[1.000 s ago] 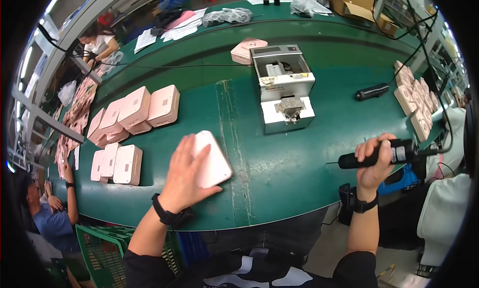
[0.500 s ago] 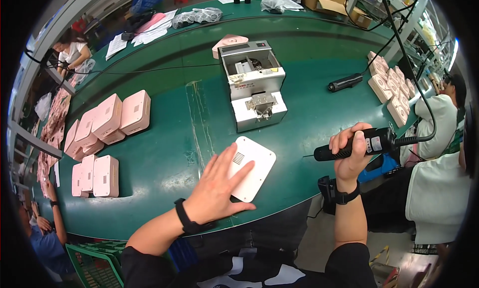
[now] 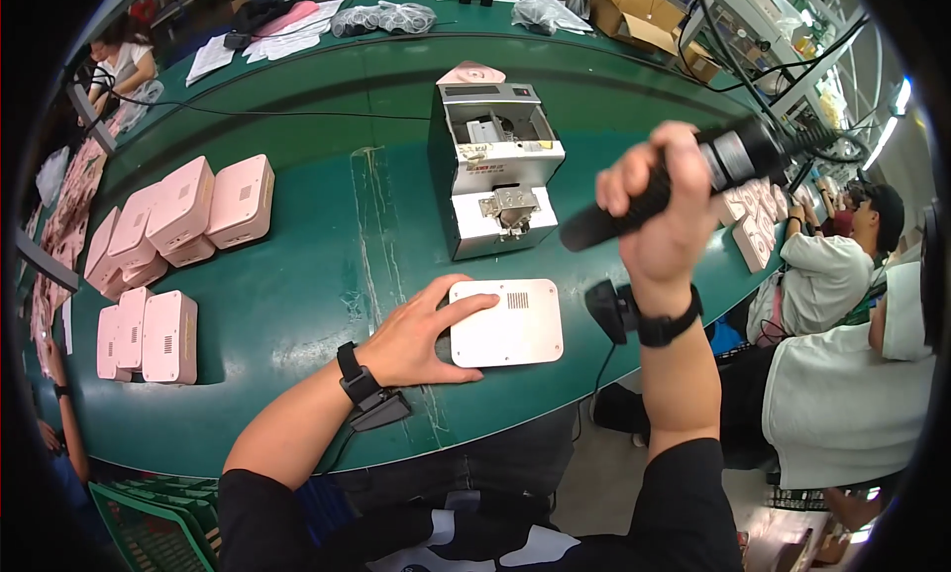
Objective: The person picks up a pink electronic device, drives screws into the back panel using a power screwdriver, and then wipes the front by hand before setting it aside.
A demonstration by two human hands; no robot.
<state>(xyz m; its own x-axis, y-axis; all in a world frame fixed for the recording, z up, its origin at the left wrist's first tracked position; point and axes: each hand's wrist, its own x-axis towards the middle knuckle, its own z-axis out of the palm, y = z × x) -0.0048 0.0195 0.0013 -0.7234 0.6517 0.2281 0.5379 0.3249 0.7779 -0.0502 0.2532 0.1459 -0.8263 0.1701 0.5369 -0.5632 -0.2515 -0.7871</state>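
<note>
Green matting covers the long workbench (image 3: 297, 305) before us. Our left hand (image 3: 421, 339) lies flat, fingers spread, on the left edge of a white rounded housing (image 3: 507, 322) near the bench's front edge. Our right hand (image 3: 662, 210) is raised above the bench, fingers clamped around a black electric screwdriver (image 3: 659, 186), tip pointing down-left. Just behind the housing stands a white screw feeder (image 3: 492, 166). Pink housings (image 3: 178, 210) sit grouped well to the left.

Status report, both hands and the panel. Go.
Left hand flat against white panel on the green bench. Right hand raised, gripping black driver. White feeder box behind panel, apart.
</note>
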